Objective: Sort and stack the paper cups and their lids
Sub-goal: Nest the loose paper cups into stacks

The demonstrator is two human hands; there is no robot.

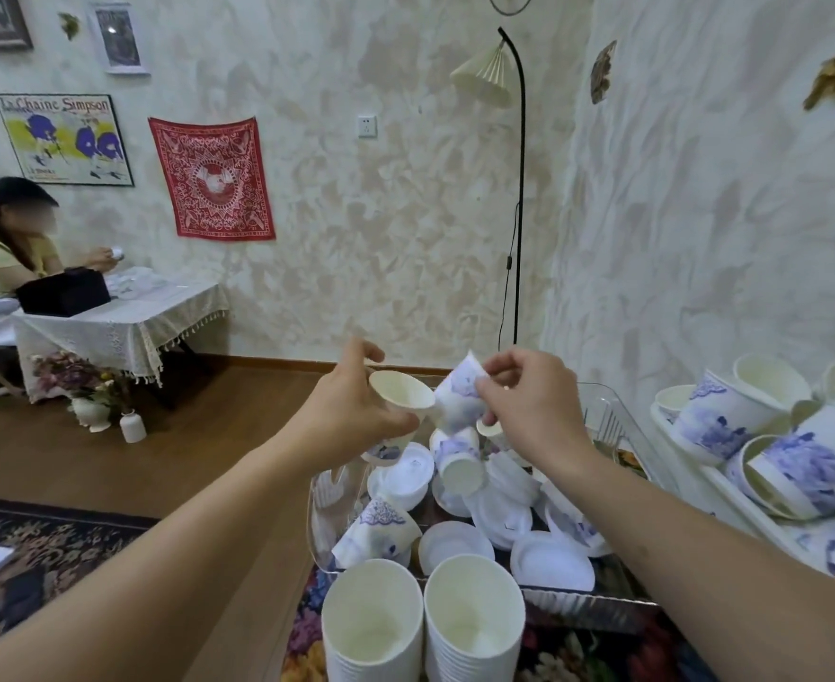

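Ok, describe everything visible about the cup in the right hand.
The paper cup is white with a pale purple-blue printed pattern. The right hand pinches it near its base, fingers curled round the wall. It is tilted, base up and back, mouth down toward the left. Its mouth end meets the plain white cup gripped by the left hand, above the clear bin of loose cups and lids.

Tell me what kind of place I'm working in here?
Probably a furnished room in a home, not a workshop: a floor lamp stands against the textured wall, a red patterned cloth and a poster hang there, and a lace-covered side table stands on the wooden floor.
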